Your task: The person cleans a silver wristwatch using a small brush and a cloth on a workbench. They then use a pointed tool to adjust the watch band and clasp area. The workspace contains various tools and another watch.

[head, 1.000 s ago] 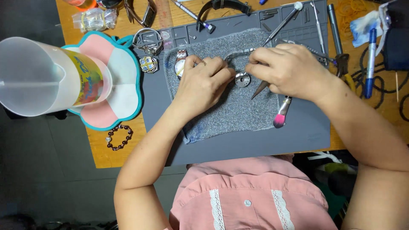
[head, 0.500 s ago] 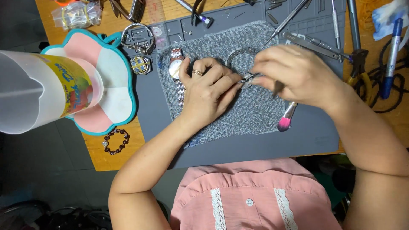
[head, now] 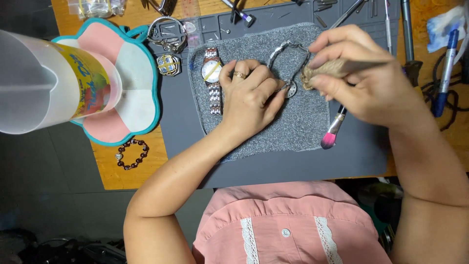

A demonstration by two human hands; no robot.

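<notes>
On the grey cloth (head: 293, 122) in the middle of the worktop (head: 122, 168), the left hand (head: 249, 95) pins a small watch (head: 289, 88) flat, its fingers closed down on the case and one end of the looped metal band. The right hand (head: 361, 78) has a closed grip on a brush (head: 337, 66), whose bristle head touches the watch just right of the case. Judging by this, cleaning of this piece is under way, not finished; how much dirt is left I cannot tell. A second, larger watch (head: 212, 78) lies untouched on the cloth's left edge. A pink-tipped brush (head: 333, 129) rests near the right hand, and tools (head: 405, 34) lie along the far side.
</notes>
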